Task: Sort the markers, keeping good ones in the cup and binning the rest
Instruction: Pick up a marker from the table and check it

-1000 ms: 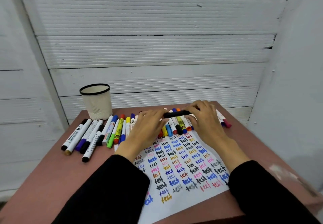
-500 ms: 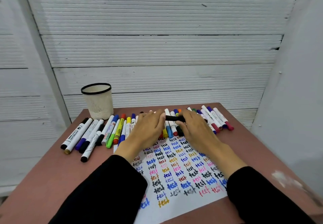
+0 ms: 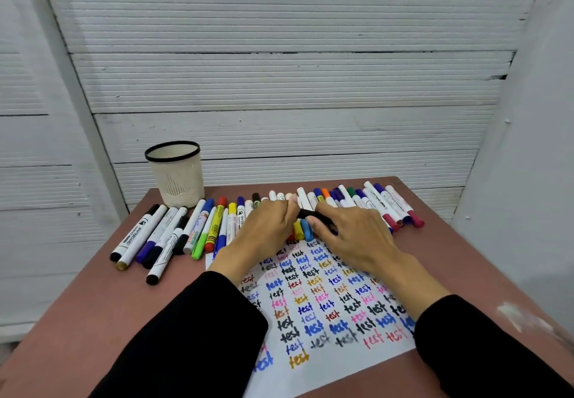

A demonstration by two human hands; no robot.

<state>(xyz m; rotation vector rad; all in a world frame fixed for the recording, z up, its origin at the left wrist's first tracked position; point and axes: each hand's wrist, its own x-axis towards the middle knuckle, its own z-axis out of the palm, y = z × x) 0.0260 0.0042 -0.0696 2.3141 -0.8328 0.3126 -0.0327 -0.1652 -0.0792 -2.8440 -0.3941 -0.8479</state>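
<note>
Both hands have closed in since a second ago, black marker point(image 3: 310, 215) now low over the row, no longer lifted clear. I read left hand point(image 3: 264, 230) pinching one end, right hand point(image 3: 351, 236) curled round the other, above the test sheet point(image 3: 326, 304). Cup point(image 3: 175, 174) sits far left looking empty; risk: knuckles scatter the row of markers point(image 3: 357, 203), mixing tested with untested, or the cap pops and inks fingers.
</note>
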